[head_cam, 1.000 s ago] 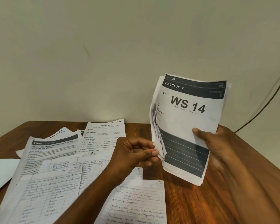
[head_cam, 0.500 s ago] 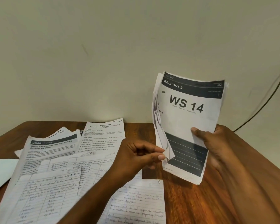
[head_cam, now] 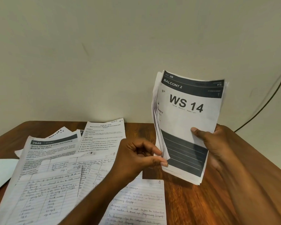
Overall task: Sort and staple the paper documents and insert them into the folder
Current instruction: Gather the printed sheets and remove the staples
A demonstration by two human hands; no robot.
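since a second ago the left hand (head_cam: 136, 157) is dipping a little lower along the left edge of the paper stack (head_cam: 186, 127), its thumb and forefinger still pinching the lower corners of the sheets. right hand (head_cam: 212, 143) is gripping the stack upright above the table (head_cam: 201, 200), thumb lying across the front page reading "ws 14", fingers curled behind. below and left of the left fingers, loose handwritten and printed sheets (head_cam: 55, 176) are lying spread on the wood.
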